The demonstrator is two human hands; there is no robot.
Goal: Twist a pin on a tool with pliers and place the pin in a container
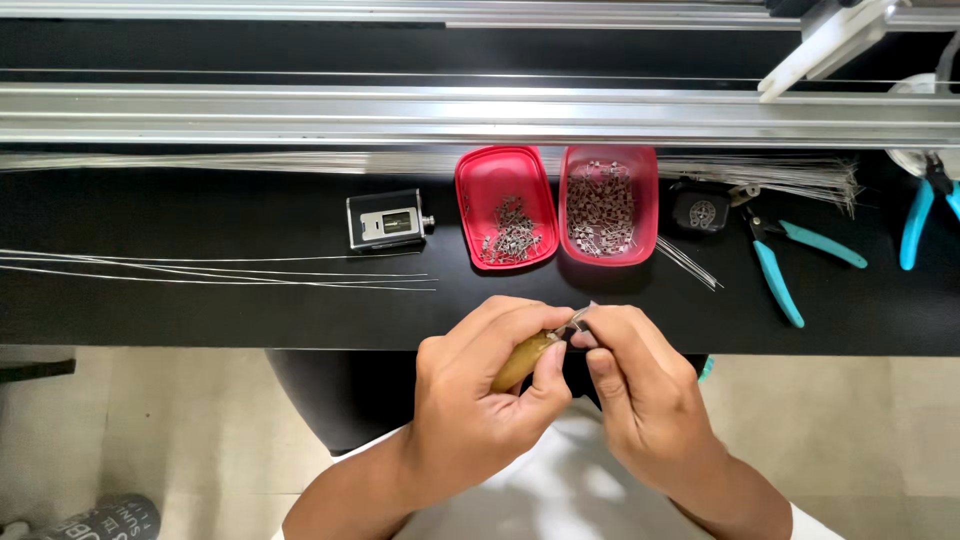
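My left hand (480,390) grips a small tool with a yellow-brown handle (522,360) and a metal tip. My right hand (632,385) pinches a tiny metal part (578,320) right at that tip. Both hands meet in front of the black bench's (200,310) near edge, over my lap. Beyond them stand two red trays. The left tray (478,175) holds a small heap of little metal pieces. Many more of the same pieces fill the right tray (645,175).
Thin steel wires (220,268) lie across the bench at the left. A small black-and-silver device (386,221) sits beside the trays. Teal-handled pliers (790,265) and a second teal pair (918,220) lie at the right. Aluminium rails (400,110) run along the back.
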